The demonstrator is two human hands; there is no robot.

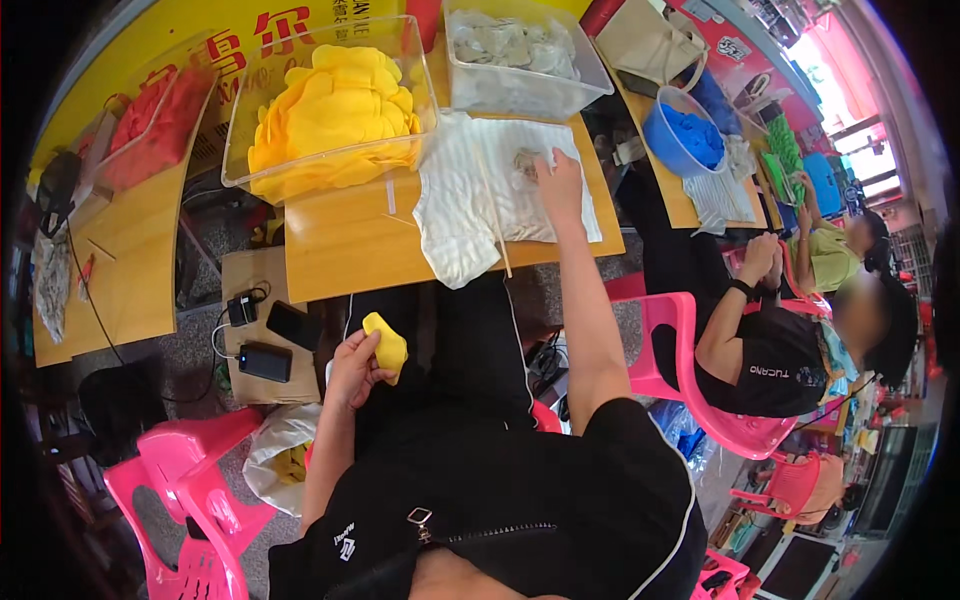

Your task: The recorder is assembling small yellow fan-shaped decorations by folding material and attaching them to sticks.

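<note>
My left hand [358, 365] holds a yellow cut piece [388, 347], apparently fabric or foam, between thumb and fingers above my lap. My right hand [559, 182] reaches over the table, its fingertips at a small greyish bunch [527, 163] on a white striped cloth [457, 206]; whether it grips any of it, I cannot tell. A thin wooden stick [491, 206] lies across the cloth. Behind, a clear plastic bin holds a heap of yellow pieces [334, 112].
Another clear bin [517, 90] with whitish material stands at the table's back. Power banks or phones [265, 361] lie on cardboard at left, by a pink plastic chair [187, 480]. At right a co-worker [772, 360] sits in a pink chair near a blue bowl [660, 139].
</note>
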